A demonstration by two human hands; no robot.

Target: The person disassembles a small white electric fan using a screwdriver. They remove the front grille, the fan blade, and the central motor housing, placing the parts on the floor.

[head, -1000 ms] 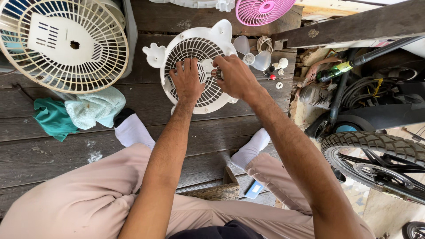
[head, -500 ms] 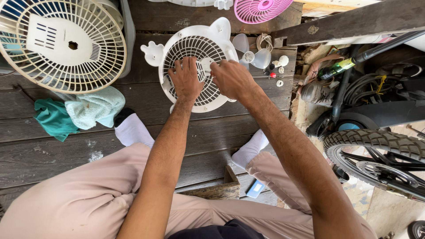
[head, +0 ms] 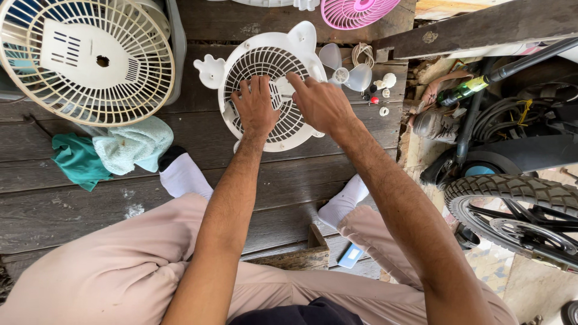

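**A:** What is in front of the person?

**B:** A small white fan guard [head: 271, 90] with ear-shaped tabs lies flat on the dark wooden plank floor [head: 90, 198], straight ahead of the seated person's knees. Both of the person's bare hands rest on it.

**A:** How far along does the work look?

**B:** The fan looks taken apart. A translucent white fan blade [head: 349, 71] lies loose just beside the guard's right edge, and a few small screws and caps [head: 379, 96] are scattered near it, along with a coiled cord [head: 362, 53]. So, as far as I can judge, the blade and fasteners are off, and the guard is the piece in hand. Whether anything is left fixed under the guard is hidden.

**A:** How are the hands placed?

**B:** The left hand [head: 256, 107] lies palm down on the grille, fingers spread and slightly curled, pressing on it rather than gripping anything. The right hand [head: 322, 102] reaches in from the right, its fingers narrowed towards the guard's centre hub; whether it pinches a small part there I cannot tell. Both forearms stretch forward from the lap.

**A:** What else is nearby?

**B:** A larger cream fan grille [head: 84, 60] at upper left, a teal cloth [head: 78, 159] and a pale green cloth [head: 135, 144] below it, a pink fan grille [head: 355, 12] at the top, and a motorbike tyre [head: 518, 198] on the right.
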